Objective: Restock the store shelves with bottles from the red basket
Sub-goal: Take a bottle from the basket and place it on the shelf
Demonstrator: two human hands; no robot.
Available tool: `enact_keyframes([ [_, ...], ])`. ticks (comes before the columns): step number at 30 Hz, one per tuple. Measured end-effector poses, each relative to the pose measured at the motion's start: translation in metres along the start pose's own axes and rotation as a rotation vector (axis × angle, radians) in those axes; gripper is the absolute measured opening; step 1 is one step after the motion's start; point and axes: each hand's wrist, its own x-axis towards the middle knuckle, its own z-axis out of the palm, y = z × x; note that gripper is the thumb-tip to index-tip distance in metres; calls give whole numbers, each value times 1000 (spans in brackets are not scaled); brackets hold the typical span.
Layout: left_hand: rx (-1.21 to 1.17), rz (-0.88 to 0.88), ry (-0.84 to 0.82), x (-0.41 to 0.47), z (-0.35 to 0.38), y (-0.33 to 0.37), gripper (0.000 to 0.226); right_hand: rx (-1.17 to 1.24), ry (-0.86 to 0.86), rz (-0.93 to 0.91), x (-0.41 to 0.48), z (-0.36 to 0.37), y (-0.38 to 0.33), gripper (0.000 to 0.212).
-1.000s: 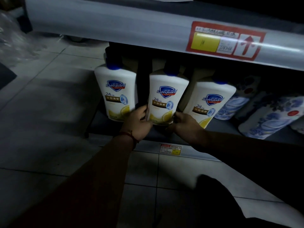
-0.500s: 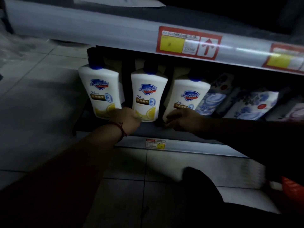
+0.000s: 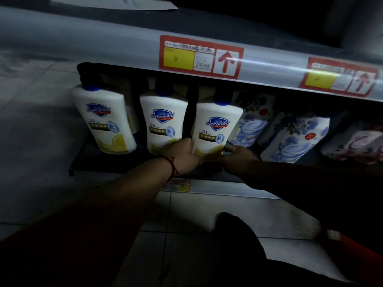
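Three white Safeguard bottles with blue caps stand in a row on the dark bottom shelf (image 3: 116,162): the left bottle (image 3: 103,121), the middle bottle (image 3: 162,121) and the right bottle (image 3: 217,125). My left hand (image 3: 184,152), with a red string at the wrist, grips the lower left side of the right bottle. My right hand (image 3: 238,152) holds its lower right corner. A corner of the red basket (image 3: 356,251) shows at the bottom right, its contents out of view.
Blue-flowered white bottles (image 3: 248,125) (image 3: 296,137) lean to the right of the row. The upper shelf's grey edge (image 3: 103,50) with red price labels overhangs the bottles. A small price tag (image 3: 178,185) sits on the lower shelf's front. Tiled floor lies to the left and below.
Both hands have moved right from the middle bottle to the right white bottle, which now stands straighter.
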Motion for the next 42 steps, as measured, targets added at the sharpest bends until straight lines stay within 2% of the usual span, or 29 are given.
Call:
enact_keyframes([
  [3,-136,-18,43,1,4,-6,49,57,-4,5,3,2,-1,33],
  [6,-260,-17,82,2,5,-8,40,-13,19,15,5,2,-1,18],
  [14,-336,-2,150,6,8,-10,34,60,24,-2,3,3,1,29],
  [22,-388,3,127,6,11,-13,40,43,44,-32,7,5,5,41],
  [27,-411,3,98,1,8,-8,44,-48,39,-78,2,4,5,43],
  [30,-192,10,53,7,1,-8,37,-220,-11,-118,0,0,0,43],
  [33,224,0,-38,7,-12,0,23,-665,-154,-197,-9,-5,-19,51],
  [35,403,33,-59,-2,-20,13,25,-936,-240,-246,-22,-7,-37,59],
  [38,467,80,29,-31,-35,43,26,-1121,-320,-327,-56,-8,-82,64],
  [42,462,51,112,-81,-59,86,25,-1166,-344,-516,-102,-17,-141,63],
])
